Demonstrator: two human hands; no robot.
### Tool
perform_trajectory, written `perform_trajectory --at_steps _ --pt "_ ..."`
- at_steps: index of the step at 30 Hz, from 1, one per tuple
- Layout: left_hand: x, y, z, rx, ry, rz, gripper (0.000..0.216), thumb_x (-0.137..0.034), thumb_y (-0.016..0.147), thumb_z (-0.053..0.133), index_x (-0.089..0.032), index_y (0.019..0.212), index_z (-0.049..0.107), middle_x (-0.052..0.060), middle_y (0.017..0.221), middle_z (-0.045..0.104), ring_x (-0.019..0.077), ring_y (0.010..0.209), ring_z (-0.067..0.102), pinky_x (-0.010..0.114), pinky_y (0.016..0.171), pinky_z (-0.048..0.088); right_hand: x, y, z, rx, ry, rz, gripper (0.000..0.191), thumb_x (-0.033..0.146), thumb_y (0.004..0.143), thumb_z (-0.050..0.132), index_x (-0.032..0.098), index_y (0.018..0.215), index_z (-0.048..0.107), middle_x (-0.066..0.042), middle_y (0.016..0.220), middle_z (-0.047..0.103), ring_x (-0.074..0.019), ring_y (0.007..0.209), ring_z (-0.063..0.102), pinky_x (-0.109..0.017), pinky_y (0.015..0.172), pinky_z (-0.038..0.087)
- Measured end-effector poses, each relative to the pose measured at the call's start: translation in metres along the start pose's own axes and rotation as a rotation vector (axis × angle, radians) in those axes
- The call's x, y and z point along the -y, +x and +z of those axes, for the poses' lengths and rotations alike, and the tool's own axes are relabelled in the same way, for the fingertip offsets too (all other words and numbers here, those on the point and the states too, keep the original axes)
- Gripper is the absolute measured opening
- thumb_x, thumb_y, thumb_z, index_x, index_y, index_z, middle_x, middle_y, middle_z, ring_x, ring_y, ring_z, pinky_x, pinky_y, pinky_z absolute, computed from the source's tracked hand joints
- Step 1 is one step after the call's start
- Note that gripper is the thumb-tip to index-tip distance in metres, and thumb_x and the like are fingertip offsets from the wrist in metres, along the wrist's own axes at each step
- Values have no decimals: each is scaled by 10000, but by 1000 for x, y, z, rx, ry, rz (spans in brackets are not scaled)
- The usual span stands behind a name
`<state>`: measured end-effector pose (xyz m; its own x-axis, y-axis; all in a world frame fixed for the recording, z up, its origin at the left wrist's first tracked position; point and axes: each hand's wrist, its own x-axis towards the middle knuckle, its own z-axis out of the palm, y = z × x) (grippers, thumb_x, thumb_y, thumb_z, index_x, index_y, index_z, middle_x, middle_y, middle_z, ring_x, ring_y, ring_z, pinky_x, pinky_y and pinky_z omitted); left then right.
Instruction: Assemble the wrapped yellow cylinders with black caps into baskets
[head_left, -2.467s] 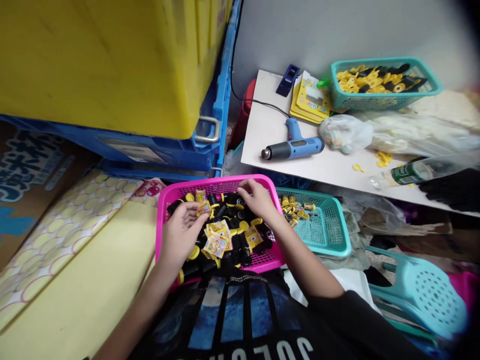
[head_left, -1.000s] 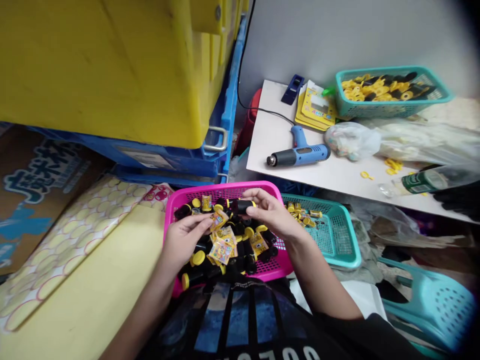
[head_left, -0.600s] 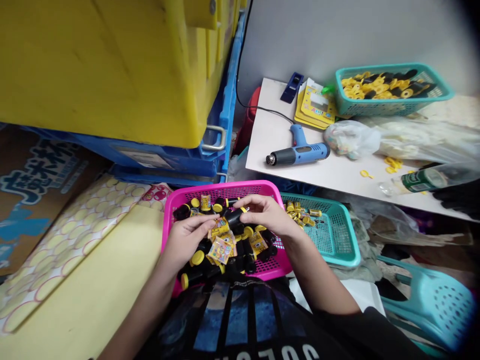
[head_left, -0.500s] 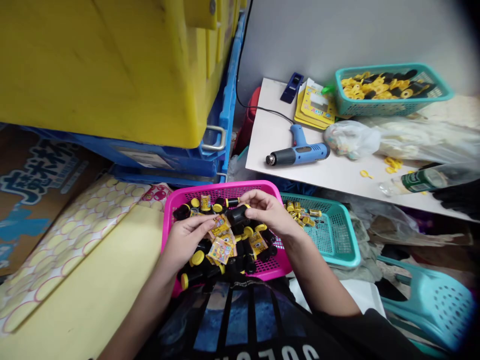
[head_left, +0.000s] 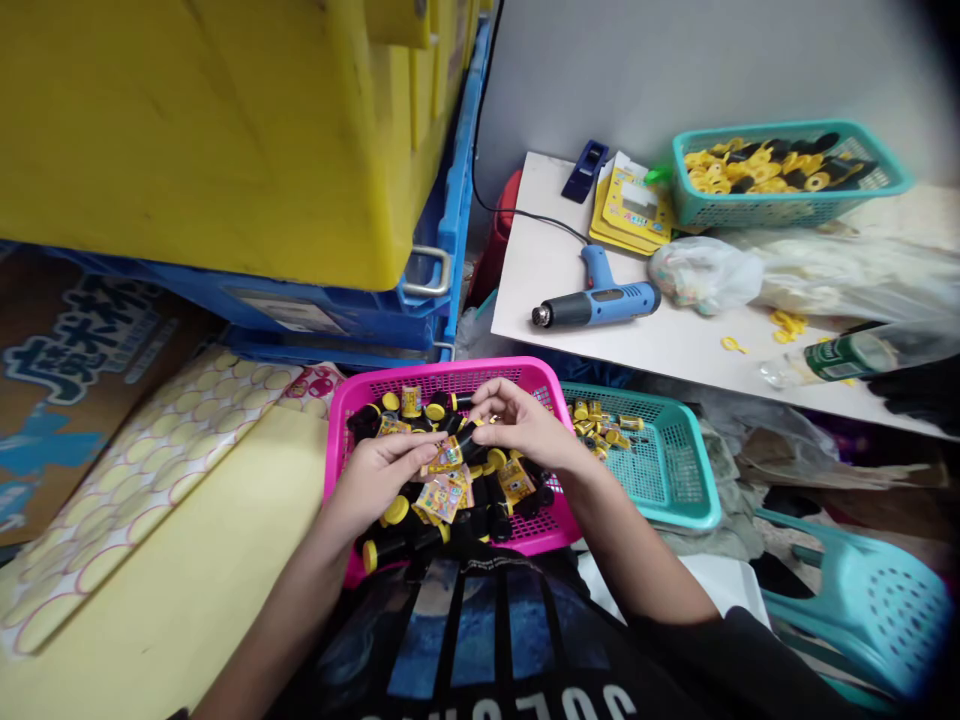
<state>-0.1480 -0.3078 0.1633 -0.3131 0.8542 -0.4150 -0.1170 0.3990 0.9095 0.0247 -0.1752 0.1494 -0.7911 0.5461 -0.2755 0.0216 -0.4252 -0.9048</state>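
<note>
Over the pink basket (head_left: pixel 450 372), my left hand (head_left: pixel 388 470) pinches a small yellow printed sleeve label (head_left: pixel 444 457). My right hand (head_left: pixel 519 425) grips a small black bottle (head_left: pixel 469 440), tilted, its end meeting the label's open edge. Below both hands the basket holds many black bottles with yellow caps (head_left: pixel 395 511) and a pile of loose printed labels (head_left: pixel 444 494). One bottle wrapped in a yellow label (head_left: pixel 411 402) stands near the basket's far side. My fingers partly hide the bottle and the label.
A teal basket (head_left: pixel 701 470) with small labelled bottles sits right of the pink one. On the white table lie a blue heat gun (head_left: pixel 600 305), yellow cards (head_left: pixel 636 205) and another teal basket (head_left: pixel 787 210) of yellow and black parts. Stacked yellow and blue crates (head_left: pixel 300 150) rise at left.
My right hand has brought the black bottle down and left to the label. The label in my left hand has turned and now meets the bottle's end.
</note>
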Motion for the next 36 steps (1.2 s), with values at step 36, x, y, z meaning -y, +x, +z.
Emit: perform_trajectory --at_steps 36 --pt "15 -14 18 -19 -158 101 318 -281 604 846 -184 895 764 69 961 775 213 832 718 324 758 598 -52 -6 46 153 361 73 632 659 670 763 197 1016 507 28 785 541 -69 602 529 -195 562 469"
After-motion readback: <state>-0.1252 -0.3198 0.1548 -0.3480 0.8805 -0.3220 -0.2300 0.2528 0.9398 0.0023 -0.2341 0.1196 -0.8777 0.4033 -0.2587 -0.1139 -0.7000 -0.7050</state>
